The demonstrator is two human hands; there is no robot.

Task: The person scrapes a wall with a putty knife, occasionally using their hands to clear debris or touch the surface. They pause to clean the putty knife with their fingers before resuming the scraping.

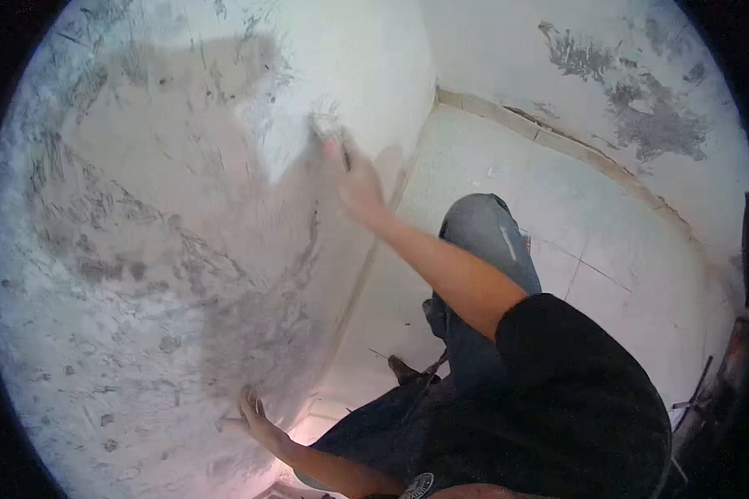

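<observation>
My right hand is closed round a small hand tool with a pale, flat head. Motion blurs the tool, so I cannot tell whether it is a scraper or a brush. Its head is up against the wall, beside a large grey-brown patch with rough dark edges. Lower down, my left hand has its fingers apart and holds nothing, with the fingertips at the mottled, stained lower part of the wall.
My bent knee and shoe are over the pale tiled floor. A second wall with a grey scuffed patch meets the first in a corner. Dark thin objects stand at the right edge.
</observation>
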